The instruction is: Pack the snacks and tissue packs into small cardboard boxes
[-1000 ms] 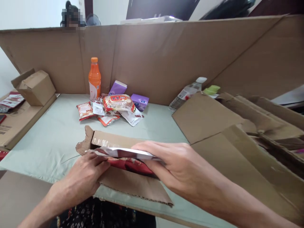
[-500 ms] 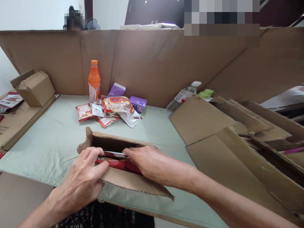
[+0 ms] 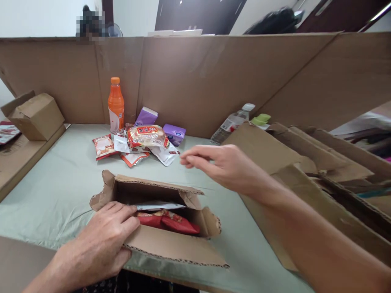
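A cardboard box (image 3: 180,248) lies before me with its flaps standing apart. Inside it are a red packet (image 3: 180,224) and a white packet (image 3: 160,206) behind it. My left hand (image 3: 108,236) grips the left part of the box's near flap, fingers over the edge and thumb below. Above the table, my right hand (image 3: 210,162) hangs in the air with fingers loosely stretched and nothing visible in them. Just beyond its fingertips is a pile of snacks: a bread pack (image 3: 148,136), a red-and-white packet (image 3: 104,146) and silver pouches (image 3: 165,154).
An orange drink bottle (image 3: 116,106) and two purple tissue packs (image 3: 174,133) stand behind the snacks. A clear bottle (image 3: 233,124) leans at the right by large cardboard boxes (image 3: 256,142). A small carton (image 3: 39,116) sits left. A cardboard wall (image 3: 195,81) closes the back.
My right hand has come out of the box and moved up and right, leaving the packets inside. My left hand stays on the box. The view has shifted slightly.
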The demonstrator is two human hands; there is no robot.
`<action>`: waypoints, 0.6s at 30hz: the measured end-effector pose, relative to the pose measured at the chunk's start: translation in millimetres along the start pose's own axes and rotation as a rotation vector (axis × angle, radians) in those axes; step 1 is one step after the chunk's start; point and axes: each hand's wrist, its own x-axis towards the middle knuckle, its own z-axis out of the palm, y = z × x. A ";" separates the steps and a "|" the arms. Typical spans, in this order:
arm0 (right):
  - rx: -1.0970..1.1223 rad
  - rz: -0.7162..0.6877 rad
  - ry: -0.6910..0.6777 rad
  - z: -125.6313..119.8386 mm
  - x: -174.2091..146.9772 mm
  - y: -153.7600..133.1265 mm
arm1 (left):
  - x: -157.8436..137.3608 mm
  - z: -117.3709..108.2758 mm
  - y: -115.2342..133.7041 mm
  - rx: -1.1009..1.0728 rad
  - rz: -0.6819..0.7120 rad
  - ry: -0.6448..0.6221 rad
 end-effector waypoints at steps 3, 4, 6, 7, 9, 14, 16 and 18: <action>-0.306 0.195 -0.217 44.8 43.9 41.5 | -1.5 4.3 -1.7 -0.018 -0.021 0.014; -0.354 0.234 -0.226 64.5 57.9 51.6 | -1.9 5.6 -1.8 -0.019 -0.028 0.018; -0.424 0.283 -0.215 102.5 81.8 64.6 | -2.0 7.1 -1.3 -0.013 -0.038 0.017; -0.444 0.302 -0.190 118.6 91.6 68.2 | -1.7 7.1 -0.7 -0.009 -0.041 0.009; -0.490 0.347 -0.153 141.5 107.0 71.7 | -0.8 5.8 0.7 0.003 -0.041 0.000; -0.539 0.403 -0.160 148.7 124.8 73.0 | 1.5 0.8 3.1 0.015 -0.069 -0.021; -0.544 0.400 -0.189 136.8 120.4 69.8 | 1.5 1.0 2.7 -0.013 -0.066 -0.037; -0.543 0.398 -0.223 117.1 107.2 64.3 | 1.1 2.5 1.7 -0.039 -0.061 -0.030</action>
